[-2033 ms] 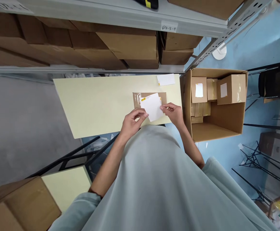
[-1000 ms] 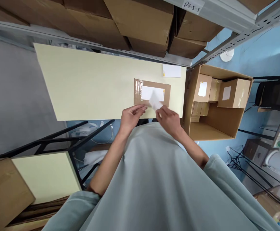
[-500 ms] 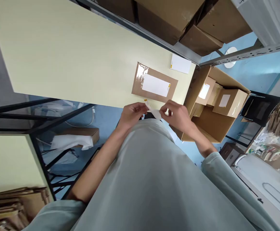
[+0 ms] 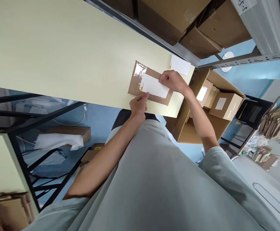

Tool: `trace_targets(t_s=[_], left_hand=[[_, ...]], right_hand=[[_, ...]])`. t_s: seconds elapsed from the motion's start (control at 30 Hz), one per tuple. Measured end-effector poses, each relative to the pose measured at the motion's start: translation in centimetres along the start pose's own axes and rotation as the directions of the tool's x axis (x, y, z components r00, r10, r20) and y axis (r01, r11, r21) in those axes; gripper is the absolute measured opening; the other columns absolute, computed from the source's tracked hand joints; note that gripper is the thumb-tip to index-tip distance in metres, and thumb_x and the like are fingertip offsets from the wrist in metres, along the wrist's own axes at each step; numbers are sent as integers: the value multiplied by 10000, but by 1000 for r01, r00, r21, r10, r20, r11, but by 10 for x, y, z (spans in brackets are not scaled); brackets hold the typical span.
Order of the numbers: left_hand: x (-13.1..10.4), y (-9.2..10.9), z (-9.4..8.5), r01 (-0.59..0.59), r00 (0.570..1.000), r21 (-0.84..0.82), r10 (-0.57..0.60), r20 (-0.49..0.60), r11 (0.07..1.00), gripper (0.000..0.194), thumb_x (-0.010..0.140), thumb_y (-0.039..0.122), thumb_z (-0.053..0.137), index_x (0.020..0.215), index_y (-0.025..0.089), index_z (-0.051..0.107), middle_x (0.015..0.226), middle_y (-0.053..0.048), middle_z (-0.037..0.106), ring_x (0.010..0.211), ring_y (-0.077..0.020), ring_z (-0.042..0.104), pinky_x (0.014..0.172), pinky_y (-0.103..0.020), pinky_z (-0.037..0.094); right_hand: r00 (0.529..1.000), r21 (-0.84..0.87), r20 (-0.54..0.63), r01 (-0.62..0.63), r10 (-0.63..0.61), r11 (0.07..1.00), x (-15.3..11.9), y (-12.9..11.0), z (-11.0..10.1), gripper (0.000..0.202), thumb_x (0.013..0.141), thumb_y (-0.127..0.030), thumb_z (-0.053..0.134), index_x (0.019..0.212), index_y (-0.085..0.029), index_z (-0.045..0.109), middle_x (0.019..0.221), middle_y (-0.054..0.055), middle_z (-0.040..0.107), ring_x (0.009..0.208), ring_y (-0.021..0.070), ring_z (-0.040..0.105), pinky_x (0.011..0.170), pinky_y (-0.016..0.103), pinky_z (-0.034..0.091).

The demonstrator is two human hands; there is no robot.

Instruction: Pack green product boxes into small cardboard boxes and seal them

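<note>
My left hand (image 4: 139, 104) pinches the near left part of a white label (image 4: 153, 85) with a yellow mark at its lower left corner. Fingers of my right hand (image 4: 173, 80) are closed at the label's far right edge. The label lies over the face of a flat brown cardboard parcel (image 4: 133, 84), whose left end has shiny clear tape (image 4: 140, 69). Whether the label touches the parcel all over, I cannot tell. Another white label (image 4: 180, 65) rests on the pale table (image 4: 82, 61), beyond my right hand.
Right of the table stands an open cardboard box (image 4: 182, 131) with several smaller labelled boxes (image 4: 220, 103) inside. A metal shelf post (image 4: 258, 25) and large cartons (image 4: 169, 19) rise along the far edge. Flattened cardboard (image 4: 10, 208) is stacked at lower left.
Both hands have moved from the table's near edge up over the parcel, carrying the label there. It now covers the label seen on the parcel before, whose yellow mark was at the right.
</note>
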State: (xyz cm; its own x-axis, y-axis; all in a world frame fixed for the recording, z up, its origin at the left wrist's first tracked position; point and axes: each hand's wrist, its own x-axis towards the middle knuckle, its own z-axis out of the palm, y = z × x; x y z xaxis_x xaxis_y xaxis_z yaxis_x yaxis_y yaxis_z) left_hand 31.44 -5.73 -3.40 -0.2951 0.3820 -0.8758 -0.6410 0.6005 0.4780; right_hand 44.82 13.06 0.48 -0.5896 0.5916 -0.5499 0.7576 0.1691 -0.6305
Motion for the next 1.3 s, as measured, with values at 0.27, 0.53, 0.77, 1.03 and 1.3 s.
trace_targets(t_s=[0.27,0.53,0.77,1.03,1.3], left_hand=[[6,-7,-1,-12,999,38,14,-40,999,448,775,578,985,869,205,754,592,96,350,513,-73,272,444,-273,221],[-1,8,5,57,992,-11,-58,-110,998,385,785,425,1003,811,196,695,580,108,349,485,-52,237,427,-242,194],[-6,23,7,137,982,-22,-139,-127,990,344,789,322,981,800,189,664,592,110,377,469,-47,239,427,-224,181],[0,32,4,165,981,72,-156,-113,984,329,751,306,974,794,174,676,625,84,454,479,-46,279,424,-228,187],[1,35,-23,-160,984,428,112,137,889,327,861,453,876,933,138,822,673,2,621,548,-119,511,506,-257,449]], right_hand=[[1000,20,-3,14,-14,1000,3,5,3,157,1014,-301,729,908,-185,731,909,32,742,925,186,647,926,336,513],[999,-64,-9,39,-39,997,8,7,11,157,1021,-274,667,930,-168,740,917,54,735,956,218,663,1018,411,527],[999,-174,-17,44,-48,984,17,16,24,203,1038,-230,589,989,-148,768,972,96,757,1119,297,705,1174,539,510],[997,-259,-74,-35,17,965,30,27,43,204,1049,-204,591,1054,-110,773,1093,166,779,1256,375,705,1259,662,491],[932,-334,-362,-156,26,930,-12,7,63,487,1202,-418,512,1503,-47,607,1523,301,638,1578,469,521,1307,774,415]])
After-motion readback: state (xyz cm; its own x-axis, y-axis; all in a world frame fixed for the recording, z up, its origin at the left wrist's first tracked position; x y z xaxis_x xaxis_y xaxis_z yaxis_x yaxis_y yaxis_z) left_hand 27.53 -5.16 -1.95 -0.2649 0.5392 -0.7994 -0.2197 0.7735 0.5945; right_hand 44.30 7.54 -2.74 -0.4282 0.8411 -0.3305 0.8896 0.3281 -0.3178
